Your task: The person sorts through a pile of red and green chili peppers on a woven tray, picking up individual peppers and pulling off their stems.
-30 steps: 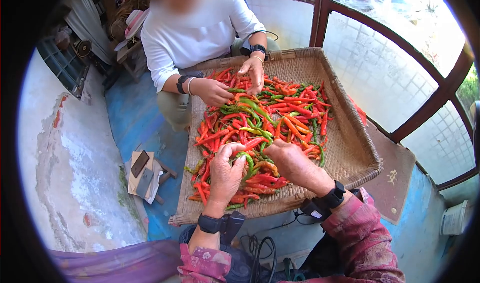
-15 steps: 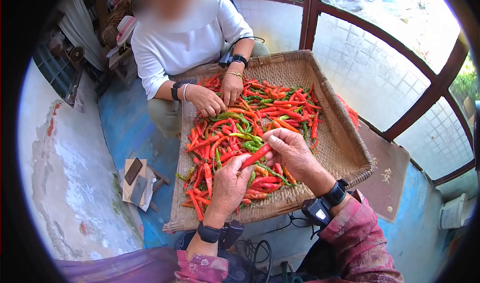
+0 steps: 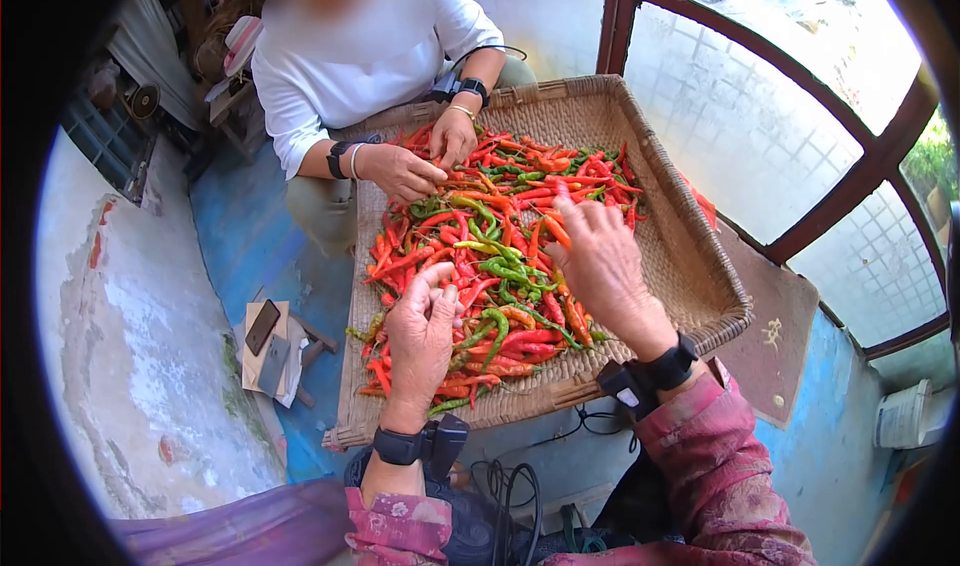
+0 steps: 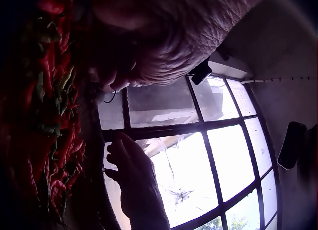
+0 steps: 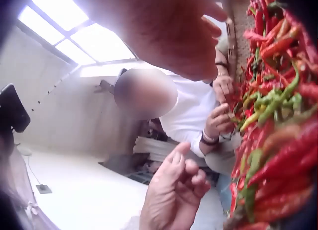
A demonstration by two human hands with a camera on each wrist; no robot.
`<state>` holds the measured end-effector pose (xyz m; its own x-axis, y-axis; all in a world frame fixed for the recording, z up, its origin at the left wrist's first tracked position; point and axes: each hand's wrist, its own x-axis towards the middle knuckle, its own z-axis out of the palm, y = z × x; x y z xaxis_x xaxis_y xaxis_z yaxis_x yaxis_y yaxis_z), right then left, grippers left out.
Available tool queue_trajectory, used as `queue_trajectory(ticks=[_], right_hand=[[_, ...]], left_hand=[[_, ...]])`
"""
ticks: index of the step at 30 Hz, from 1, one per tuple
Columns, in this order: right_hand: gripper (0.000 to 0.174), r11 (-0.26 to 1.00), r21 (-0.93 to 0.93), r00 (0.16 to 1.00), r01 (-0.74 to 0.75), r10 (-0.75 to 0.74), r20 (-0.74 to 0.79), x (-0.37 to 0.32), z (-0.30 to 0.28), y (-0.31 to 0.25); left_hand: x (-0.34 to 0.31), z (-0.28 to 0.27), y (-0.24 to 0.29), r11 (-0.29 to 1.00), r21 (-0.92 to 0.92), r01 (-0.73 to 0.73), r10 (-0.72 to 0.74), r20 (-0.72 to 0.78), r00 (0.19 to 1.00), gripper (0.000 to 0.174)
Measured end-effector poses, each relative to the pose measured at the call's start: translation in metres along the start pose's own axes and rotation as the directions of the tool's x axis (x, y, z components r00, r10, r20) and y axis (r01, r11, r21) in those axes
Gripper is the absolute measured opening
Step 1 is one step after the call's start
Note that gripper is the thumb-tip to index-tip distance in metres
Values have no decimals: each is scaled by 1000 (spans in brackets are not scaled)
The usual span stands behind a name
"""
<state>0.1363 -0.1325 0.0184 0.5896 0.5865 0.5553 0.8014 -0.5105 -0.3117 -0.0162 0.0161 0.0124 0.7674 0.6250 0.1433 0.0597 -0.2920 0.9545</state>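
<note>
Red chili peppers (image 3: 520, 346), with green and orange ones among them, lie heaped in a shallow woven basket (image 3: 690, 306). My left hand (image 3: 420, 331) hovers over the near left part of the heap, fingers loosely bent and nothing visible between them. In the right wrist view that left hand (image 5: 174, 192) shows its thumb and bent fingers beside the peppers. My right hand (image 3: 605, 261) is over the right side of the heap, fingers spread forward and holding no pepper that shows. A green chili (image 3: 495, 334) curls on the pile near my left fingers.
Across the basket a person in a white top (image 3: 345, 61) has both hands (image 3: 405, 173) at the far left of the heap. A small stool (image 3: 275, 351) with two phones stands to the left. Framed windows (image 3: 740, 136) line the right side, and cables (image 3: 510, 496) hang below the basket.
Half a second ago both hands held a red chili between them. Now they are apart, the right hand having moved forward over the heap and let the chili go. The other person's hands shifted slightly.
</note>
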Motion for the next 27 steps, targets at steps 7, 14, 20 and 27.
queue_trajectory(ticks=[7,14,20,27], right_hand=[[27,984,176,833,-3,-95,545,-33,43,-42],[16,913,375,865,-162,-51,499,-26,52,-37],[16,186,666,664,-723,-82,743,-23,24,-40],[23,480,668,655,-569,-227,721,-28,24,-33]], left_hand=[[-2,1,8,999,50,15,-17,30,999,20],[-2,-6,-1,994,89,-56,56,8,998,21],[-7,-4,3,995,65,-70,55,209,976,22],[-6,4,7,949,270,-162,107,210,972,11]])
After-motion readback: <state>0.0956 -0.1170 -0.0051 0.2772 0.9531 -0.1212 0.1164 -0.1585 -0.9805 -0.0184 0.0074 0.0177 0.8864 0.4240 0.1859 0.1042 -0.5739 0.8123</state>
